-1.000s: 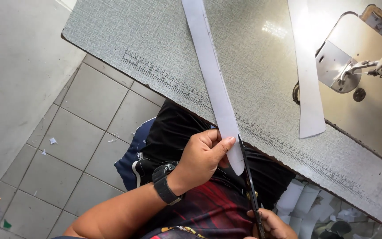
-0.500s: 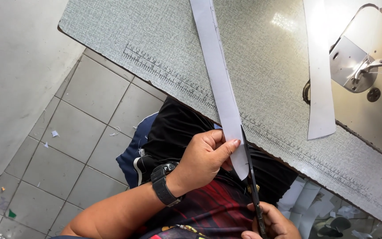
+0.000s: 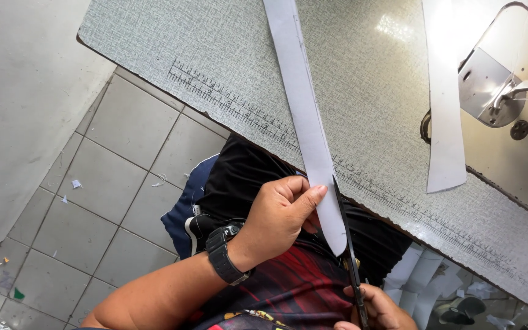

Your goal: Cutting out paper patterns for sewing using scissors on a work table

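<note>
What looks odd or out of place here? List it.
Little stands out. Small scraps lie scattered on the tiled floor. The strip hangs over the table edge, pinched by the left hand while scissors cut it.

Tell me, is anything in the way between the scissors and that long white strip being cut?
Nothing visible is. The dark scissors, held in the right hand, already lie along the edge of the long white fabric strip. The left hand pinches the strip just beside the blades, clear of them.

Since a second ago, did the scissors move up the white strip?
Cannot tell. The camera shifted, but against the table edge the scissors sit in about the same place along the white strip, which the left hand pinches.
</note>
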